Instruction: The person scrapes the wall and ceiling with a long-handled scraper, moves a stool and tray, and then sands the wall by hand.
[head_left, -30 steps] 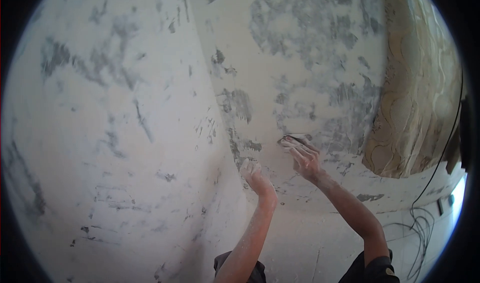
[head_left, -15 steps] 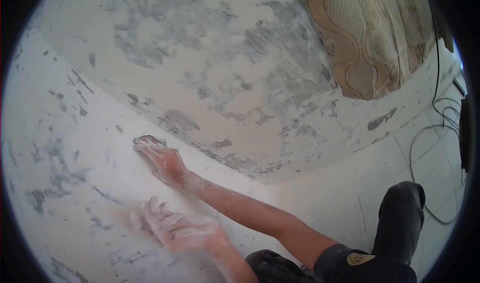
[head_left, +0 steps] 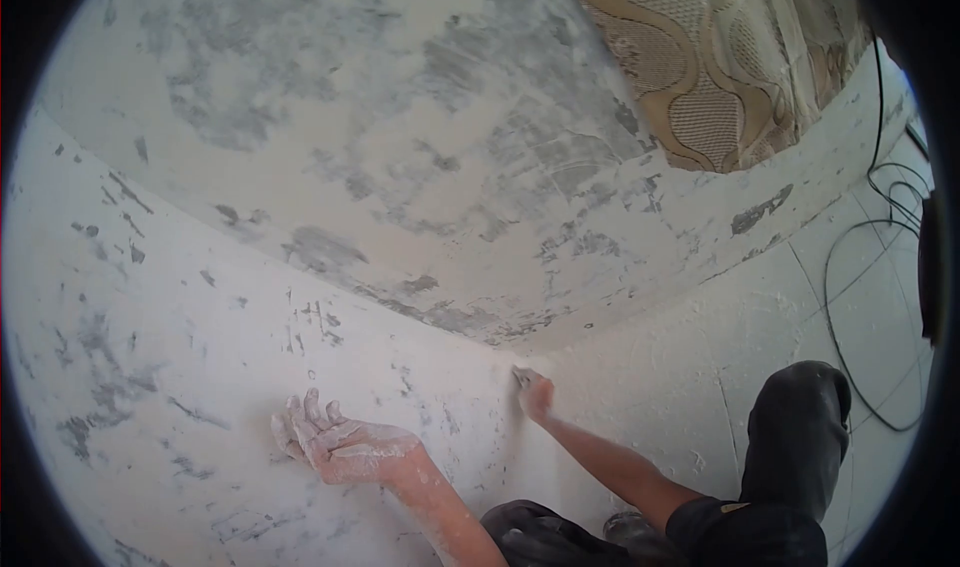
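Note:
My right hand (head_left: pixel 535 394) is low down where the white patched wall (head_left: pixel 240 337) meets the other wall and the floor. Its fingers are closed around something thin and greyish, blurred and mostly covered by the hand, pressed to the surface. My left hand (head_left: pixel 345 445) is in front of the white patched wall, palm turned up. White dust coats its fingers, which are slightly curled and apart, and nothing shows in the palm. Grey scrapes and bare spots mark the wall around both hands.
A second patched wall (head_left: pixel 380 167) rises ahead, with patterned brown covering (head_left: pixel 690 77) at its upper right. A black cable (head_left: pixel 828 297) loops over the tiled floor (head_left: pixel 770 317). My dark-trousered leg (head_left: pixel 798 437) is at lower right, and a dark object (head_left: pixel 930 267) stands at the right edge.
My right hand has swept along the wall from the left down to the corner on the right. My left hand has stayed near the same place, its fingers now more distinct. The view has shifted slightly.

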The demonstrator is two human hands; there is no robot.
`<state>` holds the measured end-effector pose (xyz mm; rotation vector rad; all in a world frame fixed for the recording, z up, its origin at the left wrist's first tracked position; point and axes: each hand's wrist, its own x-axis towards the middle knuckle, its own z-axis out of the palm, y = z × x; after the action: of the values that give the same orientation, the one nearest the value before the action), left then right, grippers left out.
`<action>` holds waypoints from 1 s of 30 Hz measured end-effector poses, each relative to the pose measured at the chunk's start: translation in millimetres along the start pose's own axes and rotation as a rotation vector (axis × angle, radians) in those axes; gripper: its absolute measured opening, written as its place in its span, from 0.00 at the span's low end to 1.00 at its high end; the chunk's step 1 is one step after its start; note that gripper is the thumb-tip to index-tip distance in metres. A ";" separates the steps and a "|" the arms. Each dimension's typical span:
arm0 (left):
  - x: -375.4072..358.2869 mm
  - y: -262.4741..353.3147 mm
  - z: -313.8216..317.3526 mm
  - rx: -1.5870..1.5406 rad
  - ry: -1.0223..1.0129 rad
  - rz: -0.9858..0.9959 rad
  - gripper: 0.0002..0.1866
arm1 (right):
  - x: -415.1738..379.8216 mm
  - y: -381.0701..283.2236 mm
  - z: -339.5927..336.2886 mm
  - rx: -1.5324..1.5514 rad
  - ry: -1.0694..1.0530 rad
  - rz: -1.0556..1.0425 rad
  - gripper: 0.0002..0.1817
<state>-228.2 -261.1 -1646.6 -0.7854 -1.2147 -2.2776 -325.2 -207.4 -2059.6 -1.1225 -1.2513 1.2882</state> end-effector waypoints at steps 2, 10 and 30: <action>-2.8 -3.0 3.0 0.005 0.024 -0.032 0.32 | -1.7 10.0 -7.6 -0.050 -0.032 0.214 0.15; -22.4 -16.0 14.8 0.099 -0.041 -0.091 0.31 | -3.4 -147.0 16.1 0.212 0.044 0.054 0.13; -15.2 -65.7 -4.5 0.237 -0.173 -0.148 0.29 | -42.2 -19.3 -25.4 -0.093 -0.049 0.369 0.11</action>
<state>-258.3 -229.2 -1698.0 -0.8405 -1.6363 -2.1595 -295.1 -247.2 -2042.1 -1.4445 -1.1848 1.5490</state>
